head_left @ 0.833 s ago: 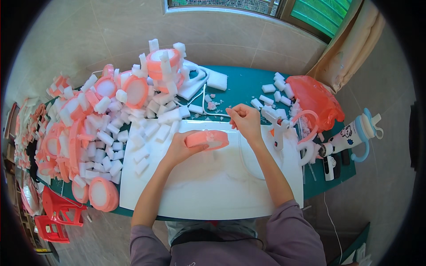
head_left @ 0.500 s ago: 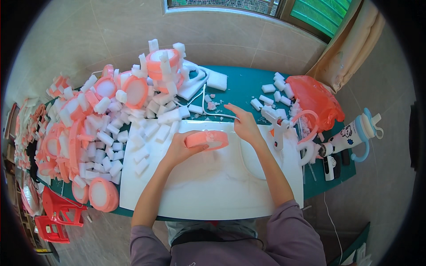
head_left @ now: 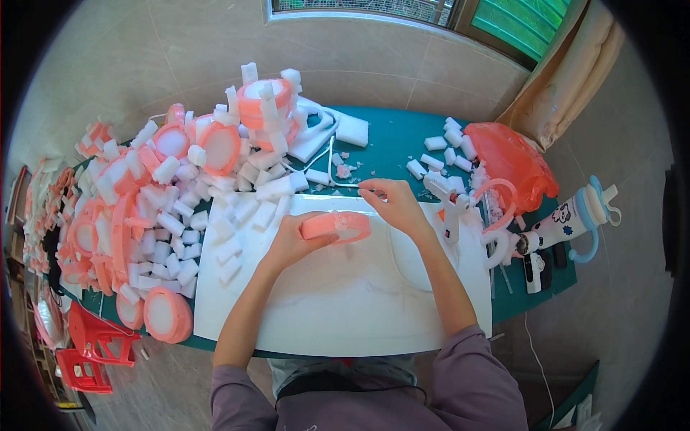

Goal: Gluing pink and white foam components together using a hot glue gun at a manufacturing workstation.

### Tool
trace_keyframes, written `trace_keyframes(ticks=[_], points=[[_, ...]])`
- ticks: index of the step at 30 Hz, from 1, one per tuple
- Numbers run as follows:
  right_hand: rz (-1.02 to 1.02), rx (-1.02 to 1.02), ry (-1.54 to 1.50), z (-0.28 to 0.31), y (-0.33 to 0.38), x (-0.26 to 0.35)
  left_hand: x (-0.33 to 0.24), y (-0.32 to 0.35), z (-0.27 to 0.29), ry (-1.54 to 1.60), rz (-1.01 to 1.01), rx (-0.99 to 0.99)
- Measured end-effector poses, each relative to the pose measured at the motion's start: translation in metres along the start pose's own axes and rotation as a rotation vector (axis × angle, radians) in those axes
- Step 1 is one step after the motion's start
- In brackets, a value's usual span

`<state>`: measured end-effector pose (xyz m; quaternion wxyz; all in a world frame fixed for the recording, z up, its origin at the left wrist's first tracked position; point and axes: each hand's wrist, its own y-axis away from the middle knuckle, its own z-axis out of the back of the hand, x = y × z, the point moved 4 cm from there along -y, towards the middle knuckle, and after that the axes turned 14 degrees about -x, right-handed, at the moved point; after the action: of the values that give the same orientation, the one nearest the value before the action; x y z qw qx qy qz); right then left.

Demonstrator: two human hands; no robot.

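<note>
My left hand (head_left: 293, 241) is closed around the side of a round pink foam piece (head_left: 334, 227) with a white middle, holding it tilted above the white board (head_left: 323, 309). Farther off and to the right, my right hand (head_left: 394, 205) has its thumb and fingertips drawn together on a thin white cord (head_left: 343, 184). The cord runs back toward the white foam offcuts. Just right of that hand, a white glue gun (head_left: 451, 214) rests at the board's edge.
A large heap of white foam blocks (head_left: 172, 223) and pink rounds fills the left side. Foam blocks (head_left: 435, 144), a red plastic bag (head_left: 507, 165) and a tilted white bottle (head_left: 564, 219) lie to the right. Red stools (head_left: 100, 334) stand at lower left.
My right hand has shifted slightly left and nearer; its outstretched index finger has bent in to meet the thumb at the cord. The left hand and foam round have hardly moved.
</note>
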<state>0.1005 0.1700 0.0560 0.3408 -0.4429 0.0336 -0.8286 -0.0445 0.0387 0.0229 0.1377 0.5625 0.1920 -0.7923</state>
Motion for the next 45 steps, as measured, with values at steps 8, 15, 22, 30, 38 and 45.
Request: trace_keyframes(ticks=[8, 15, 22, 30, 38, 45], points=[[0.063, 0.255, -0.143, 0.018, 0.008, 0.029, 0.0, 0.0, 0.0, -0.012, -0.027, 0.003], [-0.053, 0.214, -0.02, -0.005, 0.001, -0.034, -0.001, -0.001, -0.002, -0.007, -0.004, 0.008], [-0.056, 0.075, -0.016, -0.02, -0.001, -0.054, 0.001, -0.001, 0.0, -0.007, -0.01, 0.008], [-0.015, 0.102, -0.083, -0.005, -0.005, -0.025, 0.001, -0.002, 0.0, -0.022, -0.006, 0.008], [0.076, 0.309, -0.294, 0.022, 0.014, 0.042, 0.001, -0.001, 0.0, -0.017, 0.004, 0.005], [0.103, 0.341, -0.04, 0.017, 0.016, 0.045, 0.0, 0.0, 0.0, -0.021, 0.023, 0.012]])
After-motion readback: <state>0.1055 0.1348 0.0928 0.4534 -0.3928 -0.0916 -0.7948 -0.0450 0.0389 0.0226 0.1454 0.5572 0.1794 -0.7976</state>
